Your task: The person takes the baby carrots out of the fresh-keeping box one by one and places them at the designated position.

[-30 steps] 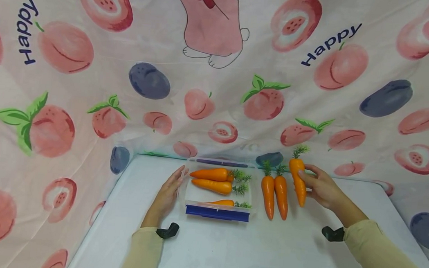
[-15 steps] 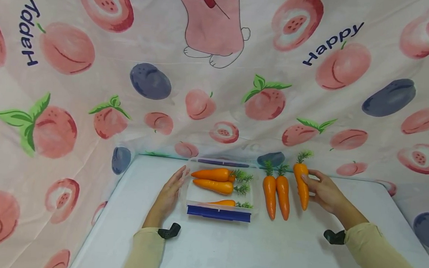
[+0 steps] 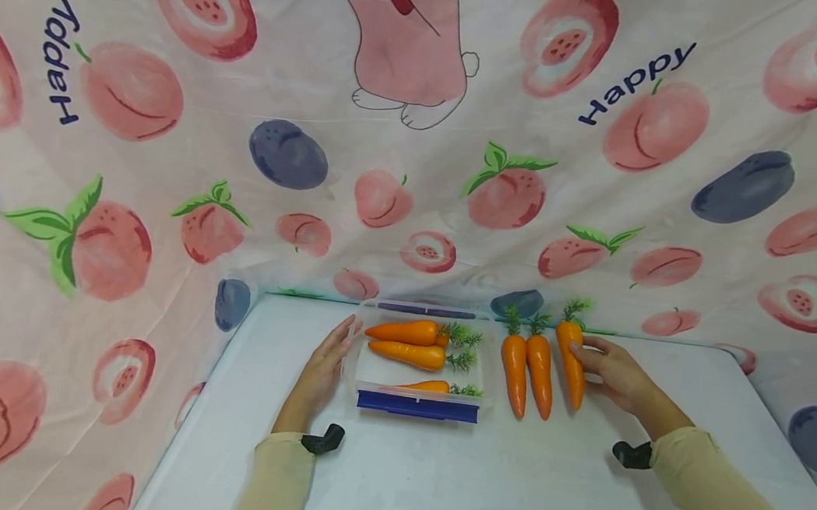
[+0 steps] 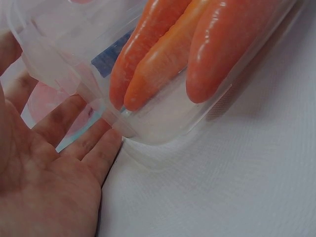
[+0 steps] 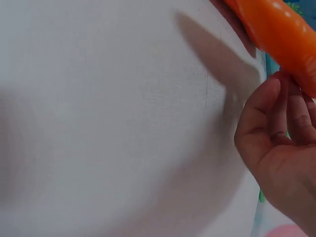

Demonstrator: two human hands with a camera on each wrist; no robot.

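Note:
My right hand [image 3: 615, 371] pinches a toy carrot [image 3: 569, 365] between thumb and fingers, its green top pointing away from me. In the right wrist view the fingertips meet the side of that orange carrot [image 5: 281, 34], and a shadow falls on the table below it. Two more carrots [image 3: 513, 374] lie side by side just left of it. Against the left wall of a clear plastic container [image 3: 351, 361] rests my left hand [image 3: 320, 366], fingers extended. Several carrots [image 3: 405, 355] lie inside the container, tips to the left; the front wall partly hides one.
The container's blue front flap [image 3: 416, 406] hangs down on the near side. A white table [image 3: 437, 475] carries everything. Behind it hangs a fruit-patterned cloth [image 3: 415, 154], which meets the table's back edge.
My right hand first shifted slightly right with the carrot, then brought it lower and a little back left, nearer the two lying carrots. My left hand stays at the container.

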